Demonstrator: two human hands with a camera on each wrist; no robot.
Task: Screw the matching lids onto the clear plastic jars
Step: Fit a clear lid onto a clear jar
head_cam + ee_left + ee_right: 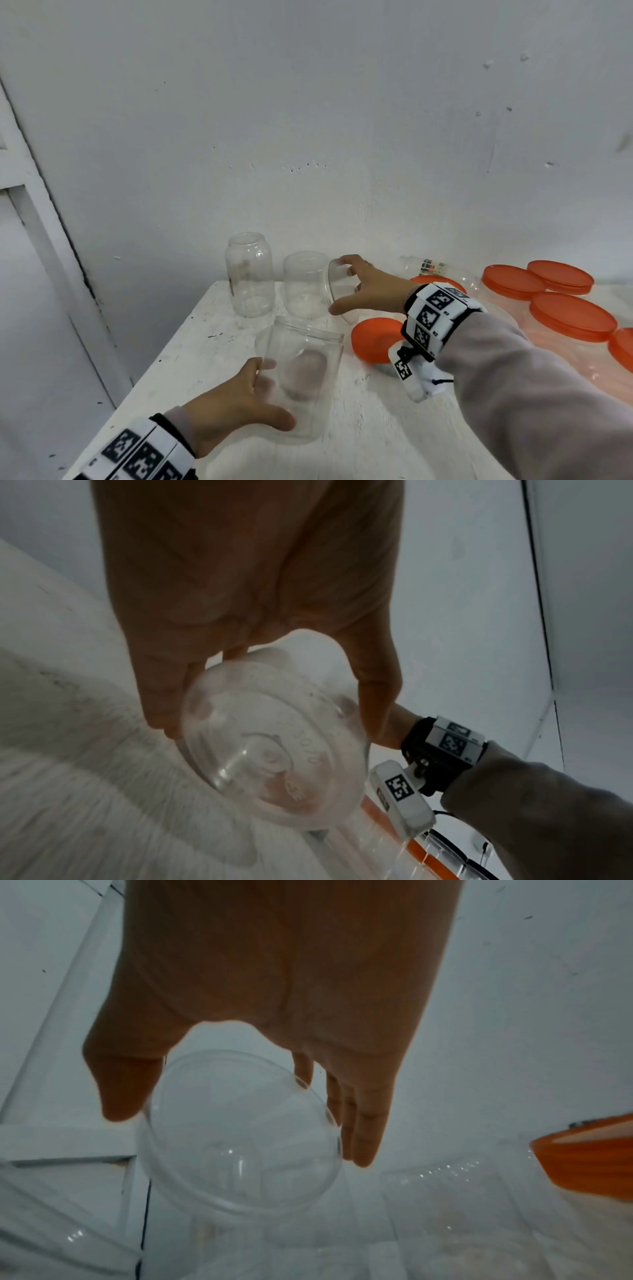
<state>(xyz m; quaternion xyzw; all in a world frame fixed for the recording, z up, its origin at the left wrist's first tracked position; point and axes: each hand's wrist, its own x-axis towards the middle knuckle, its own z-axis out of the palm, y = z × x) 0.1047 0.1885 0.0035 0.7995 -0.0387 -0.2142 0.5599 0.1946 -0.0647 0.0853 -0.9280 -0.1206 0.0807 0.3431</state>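
- The left hand [236,407] grips a wide clear plastic jar [305,377] with no lid, thumb on the near side and fingers curled round the far side; the jar is tilted, mouth up and away, over the white painted table [191,342]. The left wrist view shows its moulded base [270,753] between thumb and fingers.
- A tall clear plastic jar with a narrowed neck [249,274] stands upright and open at the back of the table, beyond the gripped jar.
- Just right of it stands a shorter clear plastic jar [305,284].
- The right hand [366,287] pinches a round clear plastic lid [337,291] by its rim, thumb below and fingers above, holding it on edge beside the shorter jar. The right wrist view shows the lid [240,1137] between thumb and fingertips.
- An orange round plastic lid [373,337] lies flat on the table, right of the gripped jar, under the right wrist.
- Further right, large clear tubs with orange lids [572,315] are clustered.
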